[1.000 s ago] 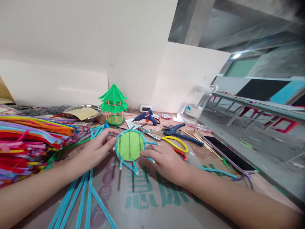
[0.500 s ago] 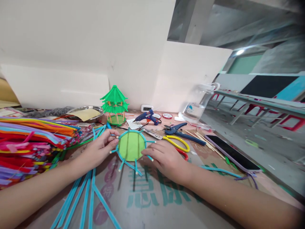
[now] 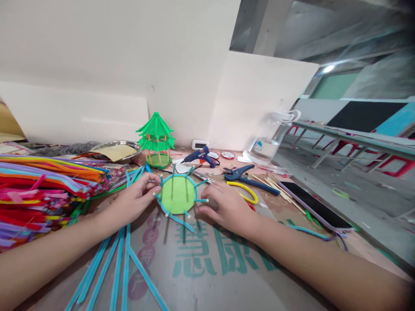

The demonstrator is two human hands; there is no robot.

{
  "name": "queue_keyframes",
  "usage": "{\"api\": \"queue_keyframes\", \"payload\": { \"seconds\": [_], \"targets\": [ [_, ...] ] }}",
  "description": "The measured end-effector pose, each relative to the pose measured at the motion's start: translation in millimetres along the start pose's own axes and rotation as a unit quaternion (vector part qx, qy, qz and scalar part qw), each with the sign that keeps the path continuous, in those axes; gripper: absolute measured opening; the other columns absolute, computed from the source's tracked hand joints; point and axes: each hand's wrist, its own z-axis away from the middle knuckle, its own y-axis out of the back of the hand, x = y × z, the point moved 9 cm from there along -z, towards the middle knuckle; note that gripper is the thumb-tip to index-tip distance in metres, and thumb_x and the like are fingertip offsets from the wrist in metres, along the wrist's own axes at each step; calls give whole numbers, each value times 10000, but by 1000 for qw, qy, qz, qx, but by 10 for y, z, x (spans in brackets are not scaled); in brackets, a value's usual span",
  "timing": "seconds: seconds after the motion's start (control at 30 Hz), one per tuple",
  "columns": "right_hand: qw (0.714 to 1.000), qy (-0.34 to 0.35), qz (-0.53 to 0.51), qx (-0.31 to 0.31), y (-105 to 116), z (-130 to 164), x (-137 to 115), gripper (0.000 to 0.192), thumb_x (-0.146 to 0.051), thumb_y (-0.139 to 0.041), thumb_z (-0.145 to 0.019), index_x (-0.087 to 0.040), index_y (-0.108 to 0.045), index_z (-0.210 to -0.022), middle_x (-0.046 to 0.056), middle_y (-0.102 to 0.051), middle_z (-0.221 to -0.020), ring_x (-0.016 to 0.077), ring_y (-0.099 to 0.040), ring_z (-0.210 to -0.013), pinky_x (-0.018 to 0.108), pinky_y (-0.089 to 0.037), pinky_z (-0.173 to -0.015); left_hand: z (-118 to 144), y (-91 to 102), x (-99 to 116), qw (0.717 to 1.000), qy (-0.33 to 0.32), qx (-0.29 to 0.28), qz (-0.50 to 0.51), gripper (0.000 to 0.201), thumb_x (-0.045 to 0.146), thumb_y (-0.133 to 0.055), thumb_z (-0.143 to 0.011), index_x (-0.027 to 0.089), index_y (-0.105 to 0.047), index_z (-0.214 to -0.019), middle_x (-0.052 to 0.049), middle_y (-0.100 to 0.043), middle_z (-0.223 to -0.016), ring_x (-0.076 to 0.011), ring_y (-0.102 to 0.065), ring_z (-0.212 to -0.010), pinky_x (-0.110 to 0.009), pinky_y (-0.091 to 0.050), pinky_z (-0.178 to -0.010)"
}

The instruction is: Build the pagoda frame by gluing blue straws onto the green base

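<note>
Green disc (image 3: 177, 194) turned, both hands still gripping.

White wall panels (image 3: 106, 65) back the bench; right, a grey floor (image 3: 356, 194), long table (image 3: 350, 140) and ceiling lamp (image 3: 328, 68).

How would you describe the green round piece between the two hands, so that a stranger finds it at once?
Start at the brown cardboard sheet with green printed characters that covers the table. At its far middle, between the left hand and the right hand, lies a flat green disc. Unlike the tall green pavilion model behind it, it is ringed in blue with short blue spokes sticking outward.
</note>
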Motion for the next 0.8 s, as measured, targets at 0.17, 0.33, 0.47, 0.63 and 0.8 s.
{"api": "queue_keyframes", "payload": {
  "seconds": [0.17,0.33,0.47,0.63,0.8],
  "targets": [
    [998,3,-50,-36,-104,-23,23,202,-365,-616,-989,-200,-707,-916,62,-731,-961,198,-632,-924,354,-477,-862,-7,23,44,997,-10,9,-73,338,551,-465,-949,231,-490,-1052,-43,-667,-988,-245,-664,-980,-375,-515,-884],
    [996,-18,-55,-61,-131,-36,-7,251,-310,-515,-1035,-178,-706,-939,78,-737,-979,198,-640,-915,361,-485,-863,-22,39,10,987,-10,16,-159,319,541,-468,-920,228,-503,-970,-26,-630,-905,-228,-624,-842,-353,-500,-774],
    [996,-28,-73,-53,-82,-44,-33,322,-315,-437,-1062,-165,-681,-915,82,-732,-952,190,-633,-884,352,-477,-844,-24,143,42,988,-12,56,-141,282,483,-416,-955,222,-504,-1016,-14,-584,-898,-209,-582,-840,-340,-486,-787],
    [993,-37,-104,-45,-18,-32,-83,337,-425,-481,-1034,-175,-663,-900,71,-711,-880,197,-628,-843,343,-460,-783,153,455,446,976,-37,187,-106,193,343,-372,-956,225,-518,-1002,-32,-588,-931,-208,-570,-872,-335,-472,-801],
    [989,-22,-127,-69,-46,-29,-211,506,-656,-528,-955,-172,-675,-965,86,-721,-929,229,-638,-885,367,-456,-802,344,45,926,952,-129,13,-278,248,340,-385,-867,248,-608,-812,-38,-659,-765,-215,-598,-714,-346,-431,-667]
  ]
}}
